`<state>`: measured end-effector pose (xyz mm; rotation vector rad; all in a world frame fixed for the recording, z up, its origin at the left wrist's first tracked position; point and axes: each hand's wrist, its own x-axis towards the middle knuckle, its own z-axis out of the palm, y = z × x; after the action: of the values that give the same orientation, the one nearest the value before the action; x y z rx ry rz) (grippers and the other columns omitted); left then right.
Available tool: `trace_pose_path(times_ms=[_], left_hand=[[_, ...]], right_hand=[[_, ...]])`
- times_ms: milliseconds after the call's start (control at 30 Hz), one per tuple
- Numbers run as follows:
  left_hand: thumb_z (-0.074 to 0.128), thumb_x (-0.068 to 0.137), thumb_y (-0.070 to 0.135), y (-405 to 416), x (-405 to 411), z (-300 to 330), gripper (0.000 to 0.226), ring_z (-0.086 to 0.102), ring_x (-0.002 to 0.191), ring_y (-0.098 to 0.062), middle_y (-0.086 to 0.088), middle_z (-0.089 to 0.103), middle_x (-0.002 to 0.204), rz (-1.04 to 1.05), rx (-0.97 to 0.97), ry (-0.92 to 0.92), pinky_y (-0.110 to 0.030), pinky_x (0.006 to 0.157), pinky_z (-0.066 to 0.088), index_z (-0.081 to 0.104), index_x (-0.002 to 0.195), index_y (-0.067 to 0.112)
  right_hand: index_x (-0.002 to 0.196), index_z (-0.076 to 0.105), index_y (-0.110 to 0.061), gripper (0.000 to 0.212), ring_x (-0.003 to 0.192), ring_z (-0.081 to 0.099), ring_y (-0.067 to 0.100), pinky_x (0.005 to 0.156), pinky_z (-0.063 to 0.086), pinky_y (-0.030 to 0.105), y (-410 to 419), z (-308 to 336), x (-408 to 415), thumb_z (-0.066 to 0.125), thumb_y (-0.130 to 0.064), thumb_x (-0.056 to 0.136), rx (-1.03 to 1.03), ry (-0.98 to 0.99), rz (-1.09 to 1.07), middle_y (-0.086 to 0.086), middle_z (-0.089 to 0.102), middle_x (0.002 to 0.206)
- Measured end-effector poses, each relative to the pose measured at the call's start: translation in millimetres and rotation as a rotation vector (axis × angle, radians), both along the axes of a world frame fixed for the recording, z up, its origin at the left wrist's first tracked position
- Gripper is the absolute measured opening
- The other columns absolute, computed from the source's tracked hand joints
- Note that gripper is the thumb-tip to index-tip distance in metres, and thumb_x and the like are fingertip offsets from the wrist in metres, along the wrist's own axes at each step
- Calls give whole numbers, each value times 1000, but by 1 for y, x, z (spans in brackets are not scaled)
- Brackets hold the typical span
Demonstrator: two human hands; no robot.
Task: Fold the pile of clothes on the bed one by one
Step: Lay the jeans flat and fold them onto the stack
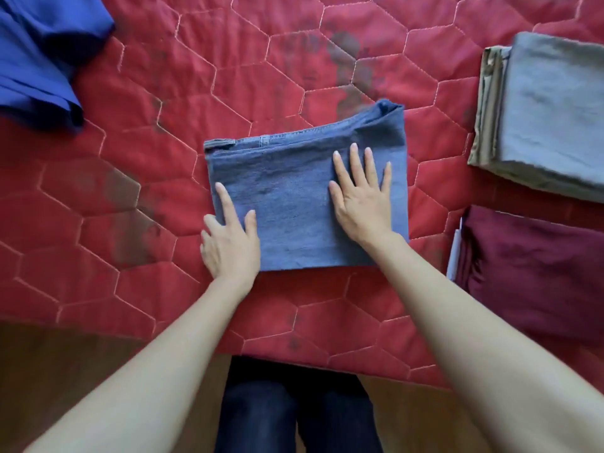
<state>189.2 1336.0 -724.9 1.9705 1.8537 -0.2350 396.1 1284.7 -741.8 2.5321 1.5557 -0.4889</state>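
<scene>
A folded blue denim garment lies as a neat rectangle in the middle of the red quilted bed. My left hand rests flat on its near left corner, fingers straight and partly over the edge. My right hand presses flat on its right half with fingers spread. At the far left lies a loose heap of royal blue cloth, unfolded.
On the right side of the bed sit a folded grey-green stack and, nearer, a folded maroon garment. The bed's near edge runs just above a wooden floor. My dark trousers show below.
</scene>
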Motion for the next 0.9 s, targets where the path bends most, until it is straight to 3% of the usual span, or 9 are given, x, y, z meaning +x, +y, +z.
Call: trace_pose_path(times_ms=[100, 167, 233, 333, 467, 533, 700, 800, 900], left_hand=[[38, 97, 45, -30, 0, 2, 69, 41, 120, -42, -25, 38, 136, -10, 42, 73, -54, 98, 33, 7, 154, 22], [37, 97, 39, -29, 1, 0, 65, 18, 142, -39, -21, 15, 156, -145, 159, 100, -58, 112, 15, 12, 153, 19], [33, 98, 38, -19, 6, -5, 60, 6, 147, -34, -15, 7, 160, -359, 252, 44, -57, 115, 5, 18, 153, 19], [32, 100, 42, 1, 11, -15, 57, 5, 148, -30, -11, 8, 161, -570, 243, 4, -56, 116, 2, 20, 153, 21], [30, 100, 43, 15, 6, -25, 59, -5, 149, -25, -10, -3, 162, -458, 208, 7, -52, 116, -3, 12, 154, 26], [32, 101, 42, 14, 9, -23, 60, -6, 148, -28, -17, -6, 160, -394, 202, -23, -50, 118, 1, 10, 154, 24], [33, 101, 44, 10, 14, -11, 64, 1, 146, -39, -29, -10, 156, -51, 72, -124, -45, 120, 12, 2, 154, 28], [39, 100, 41, 7, 9, -5, 64, 22, 140, -39, -24, 17, 153, 47, 67, -211, -45, 116, 21, 5, 153, 31], [49, 97, 39, 9, 0, 0, 67, 39, 120, -36, -18, 37, 134, 71, 67, -289, -43, 107, 30, 10, 152, 37]], right_hand=[[154, 12, -19, 59, 150, 1, 25, 118, -3, 54, 0, 0, -27, 23, -45, 102, 47, 7, -4, 9, 5, 162], [154, 16, -20, 59, 150, 6, 24, 118, 1, 54, -2, -1, -50, 23, -46, 101, 86, 36, 87, 10, 8, 162], [153, 22, -22, 58, 149, 13, 25, 118, 8, 55, -5, -1, -66, 23, -46, 100, 97, 54, 211, 11, 15, 161], [152, 25, -27, 56, 148, 16, 23, 117, 12, 55, -10, -4, -49, 22, -47, 100, 90, 18, 255, 6, 18, 160], [153, 9, -35, 59, 150, 0, 22, 118, 1, 55, -37, -10, 19, 23, -53, 99, 45, -60, -74, 1, 3, 163], [153, 6, -38, 63, 150, -2, 25, 117, 1, 54, -49, -9, 41, 28, -58, 97, 53, 5, -222, 6, -1, 163], [154, 14, -26, 68, 148, 6, 32, 121, 8, 40, -50, -5, 46, 43, -50, 98, 174, 187, -292, 23, 7, 159], [151, 27, -24, 63, 136, 30, 34, 115, 22, 37, -52, -1, 40, 51, -43, 97, 280, 159, -277, 19, 29, 151], [147, 35, -36, 57, 122, 43, 27, 104, 32, 32, -52, 3, 38, 56, -43, 94, 335, 251, -393, 9, 38, 142]])
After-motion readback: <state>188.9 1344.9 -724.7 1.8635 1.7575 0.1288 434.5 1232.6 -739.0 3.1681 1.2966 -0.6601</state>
